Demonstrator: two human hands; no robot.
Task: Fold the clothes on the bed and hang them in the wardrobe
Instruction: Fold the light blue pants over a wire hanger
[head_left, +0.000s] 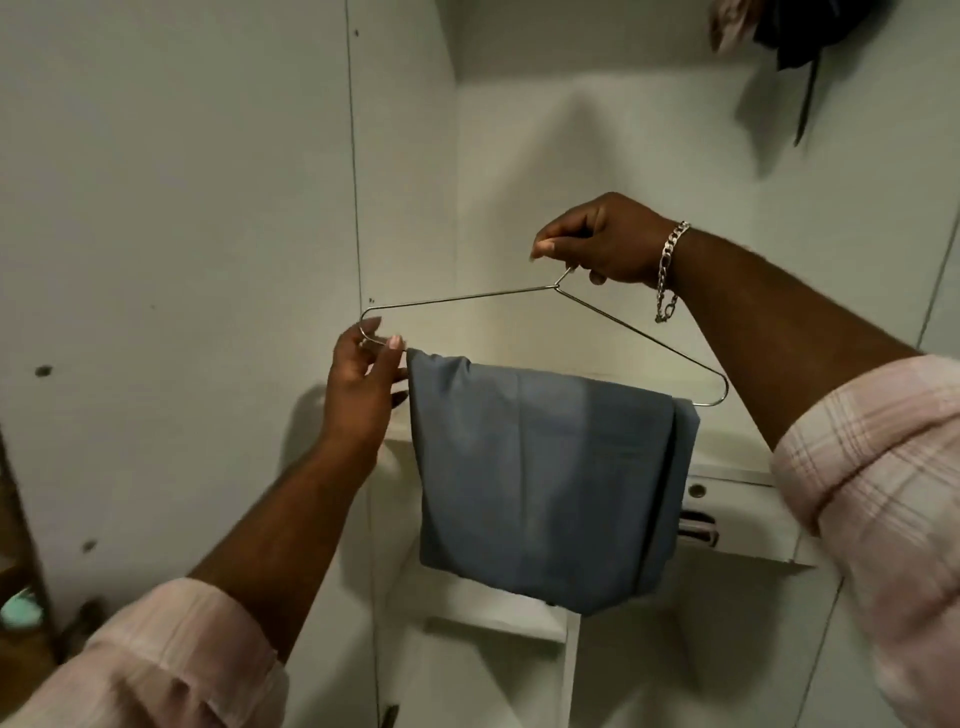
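While both arms reach into the open wardrobe (597, 156), a wire hanger (467, 297) sits near the centre of the view, tilted so that its left end rides higher than its right. Right hand (602, 241), at roughly 1 o'clock from centre: its grip is narrow, thumb and fingers pinched round the hanger's neck; the hook itself is hidden inside the hand. A chain bracelet (670, 270) hangs at that wrist. Left hand (363, 384), at about 9 o'clock: its grip holds the rounded left end of the hanger, fingertips curled over the wire, just beside the cloth.

A folded blue-grey garment (545, 478) is draped over the hanger's lower bar and hangs down towards 6 o'clock. It covers most of the bar, leaving only the curved ends bare. Its left edge touches the fingers of the left hand.

Both forearms carry rolled pink checked sleeves (883, 467). Behind the garment, at 4 o'clock, a white drawer front (743, 519) with a keyhole and a handle is partly hidden. A white shelf edge (498, 629) shows below the garment at 6 o'clock. Dark and pink clothes (779, 31) hang at 1 o'clock in the top corner. The pale wardrobe side panel (182, 208) fills the left, marked with small dark holes.
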